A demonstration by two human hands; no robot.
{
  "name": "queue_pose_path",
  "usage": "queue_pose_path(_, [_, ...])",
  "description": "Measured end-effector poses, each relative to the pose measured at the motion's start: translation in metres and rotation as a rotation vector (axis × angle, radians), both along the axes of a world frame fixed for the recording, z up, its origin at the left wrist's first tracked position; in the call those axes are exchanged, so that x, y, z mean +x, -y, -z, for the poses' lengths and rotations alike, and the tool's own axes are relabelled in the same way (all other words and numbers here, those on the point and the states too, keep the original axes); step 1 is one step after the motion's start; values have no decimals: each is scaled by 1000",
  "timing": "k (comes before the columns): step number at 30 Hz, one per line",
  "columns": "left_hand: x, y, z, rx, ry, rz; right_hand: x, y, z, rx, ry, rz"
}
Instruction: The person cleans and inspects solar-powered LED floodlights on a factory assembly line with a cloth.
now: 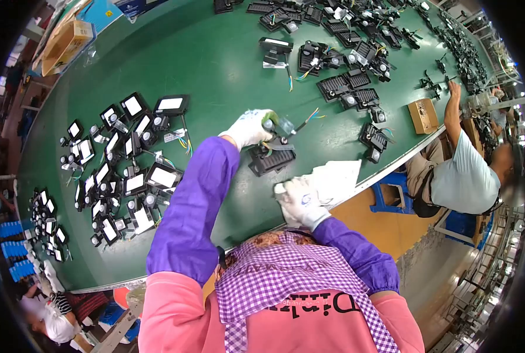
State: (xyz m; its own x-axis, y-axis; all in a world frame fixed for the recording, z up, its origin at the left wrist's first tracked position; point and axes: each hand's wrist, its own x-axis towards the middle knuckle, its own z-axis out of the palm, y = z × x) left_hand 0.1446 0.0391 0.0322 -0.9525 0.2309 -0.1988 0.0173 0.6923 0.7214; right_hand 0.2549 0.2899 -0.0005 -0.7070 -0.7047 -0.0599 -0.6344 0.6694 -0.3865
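My left hand [252, 127], in a white glove with a green patch, is closed around the sensor end of a black LED floodlight [272, 159]. The lamp's ribbed back faces up, and its coloured wire ends stick out to the right. Nearer my body, my right hand [302, 203], also gloved in white, has its fingers curled beside a pile of white sheets [339, 178]. Something pale shows at its fingertips, but I cannot make out what it is.
Several floodlights [134, 183] lie face up on the green table [215, 65] at left. More lamps [343, 85] lie at the upper right. A cardboard box [422, 116] stands by the right edge, where a co-worker [465, 170] sits. Another carton [68, 46] is at upper left.
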Motion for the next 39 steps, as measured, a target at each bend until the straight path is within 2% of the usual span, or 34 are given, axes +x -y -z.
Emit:
queue_pose_path(1, [7, -2, -10, -44, -106, -61, 1, 5, 10, -57, -36, -23])
queue_pose_path(3, [16, -1, -34, 91, -51, -294, -3, 21, 25, -176, -101, -72])
queue_pose_path(7, [35, 16, -43, 297, -285, -675, -40, 52, 27, 35, 0, -37])
queue_pose_path(8, [41, 24, -43, 447, -331, -743, -50, 52, 32, 58, -49, -22])
queue_pose_path(9, [51, 29, -53, 596, -192, -869, -62, 54, 20, 37, 157, 131])
queue_pose_path(10, [61, 33, -51, 674, -220, -934, -77, 56, -3, 17, 365, 281])
queue_pose_path(12, [81, 40, -40, 802, -258, -978, -103, 51, -8, -4, 404, 473])
queue_pose_path(13, [92, 33, -37, 747, -255, -1006, -112, 45, -5, -6, 234, 515])
queue_pose_path(15, [115, 14, -28, 673, -199, -1052, -129, 27, -11, 2, 184, 642])
queue_pose_path(16, [126, 8, -2, 566, -243, -1073, -137, 14, 13, -80, 98, 655])
queue_pose_path(17, [136, -1, 21, 459, -276, -1091, -131, 14, 1, -102, 51, 637])
queue_pose_path(18, [147, -14, 24, 516, -244, -1119, -118, 22, -26, -99, 103, 608])
queue_pose_path(19, [158, -22, 38, 400, -256, -1121, -103, 35, -54, -100, 154, 584])
queue_pose_path(21, [176, -34, 71, 305, -378, -1061, -77, 53, -74, -35, 105, 441])
queue_pose_path(22, [184, -38, 49, 229, -351, -1015, -71, 62, -69, -33, 132, 367])
queue_pose_path(25, [209, -38, 37, 13, -131, -902, -53, 90, -69, -41, 132, 165])
queue_pose_path(26, [220, -33, 40, -82, -41, -794, -48, 96, -47, -124, 115, 116])
queue_pose_path(27, [225, -32, 42, -171, -103, -724, -42, 101, -31, -118, 33, 59])
queue_pose_path(29, [233, -31, 46, -344, -222, -574, -33, 111, -13, 14, 28, -53])
queue_pose_path(30, [234, -32, 45, -338, -126, -569, -29, 114, -7, 68, 28, -58])
queue_pose_path(34, [238, -37, 45, -436, -117, -449, -23, 118, -1, 194, 6, -88])
queue_pose_path(37, [261, -31, 50, -505, -286, -346, -25, 121, 4, 225, 10, -76])
queue_pose_path(39, [286, -23, 60, -473, -293, -278, -26, 123, 7, 247, 11, -48])
